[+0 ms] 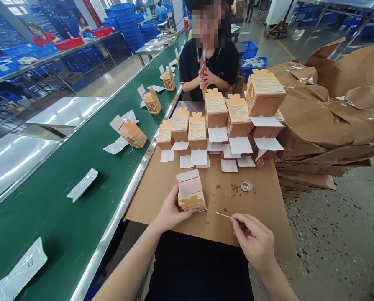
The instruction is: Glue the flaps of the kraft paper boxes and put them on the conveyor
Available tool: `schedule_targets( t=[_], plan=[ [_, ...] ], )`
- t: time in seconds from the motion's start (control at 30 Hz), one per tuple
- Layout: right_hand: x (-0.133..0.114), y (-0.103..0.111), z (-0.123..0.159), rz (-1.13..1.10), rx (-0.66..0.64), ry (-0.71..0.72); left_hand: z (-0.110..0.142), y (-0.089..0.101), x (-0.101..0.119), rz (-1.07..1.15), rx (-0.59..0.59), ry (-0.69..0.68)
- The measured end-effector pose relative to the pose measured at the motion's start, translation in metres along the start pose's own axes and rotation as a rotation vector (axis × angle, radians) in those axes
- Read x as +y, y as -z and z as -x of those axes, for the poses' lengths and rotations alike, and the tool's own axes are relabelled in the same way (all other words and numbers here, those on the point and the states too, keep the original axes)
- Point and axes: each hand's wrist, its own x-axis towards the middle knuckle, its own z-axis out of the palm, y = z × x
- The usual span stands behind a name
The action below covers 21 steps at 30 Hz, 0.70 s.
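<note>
My left hand [171, 211] grips a small orange-and-white carton [190, 192] that rests on the brown cardboard sheet [162, 184], its white flap with a red stripe facing up. My right hand [252, 238] pinches a thin wooden stick [223, 215], whose tip points left toward the carton. Behind them stands a stack of several open cartons [218, 121] with white flaps hanging forward. A small round metal dish [246, 186] lies on the cardboard to the right of the carton.
A green conveyor belt [64, 217] runs along the left, carrying cartons [132, 133] and clear plastic bags [83, 184]. A person in a dark shirt [208, 62] sits opposite, handling a carton. Crumpled brown paper [331, 117] piles up on the right. Blue crates fill the background.
</note>
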Motion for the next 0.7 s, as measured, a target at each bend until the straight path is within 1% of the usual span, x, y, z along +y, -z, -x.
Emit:
schedule_targets(
  t=[0.13, 0.3, 0.4, 0.5, 0.57, 0.6, 0.63, 0.67, 0.7],
  plan=[
    [0.0, 0.008, 0.004, 0.016, 0.034, -0.007, 0.004, -0.001, -0.007, -0.108, 0.006, -0.07],
    [-0.001, 0.009, 0.008, 0.025, 0.03, -0.013, 0.001, 0.002, -0.011, -0.203, -0.033, -0.108],
    [-0.005, 0.005, 0.006, 0.032, 0.019, -0.015, -0.001, 0.0, -0.006, -0.203, -0.027, -0.126],
    [-0.008, 0.001, 0.003, 0.037, -0.006, -0.005, -0.001, -0.006, 0.0, -0.156, -0.021, -0.141],
    [-0.006, 0.001, 0.004, 0.051, -0.006, 0.008, 0.002, -0.003, 0.002, -0.116, -0.01, -0.144],
    [-0.004, 0.003, 0.005, 0.06, 0.0, 0.015, 0.004, 0.002, 0.002, -0.106, 0.027, -0.141],
    [0.0, 0.005, 0.006, 0.069, 0.006, 0.019, 0.007, 0.012, 0.001, -0.101, 0.104, -0.138],
    [0.004, 0.008, 0.008, 0.074, 0.008, 0.027, 0.011, 0.026, 0.001, -0.098, 0.222, -0.135],
    [0.009, 0.011, 0.01, 0.076, 0.013, 0.031, 0.016, 0.045, 0.001, -0.094, 0.377, -0.13]
  ],
)
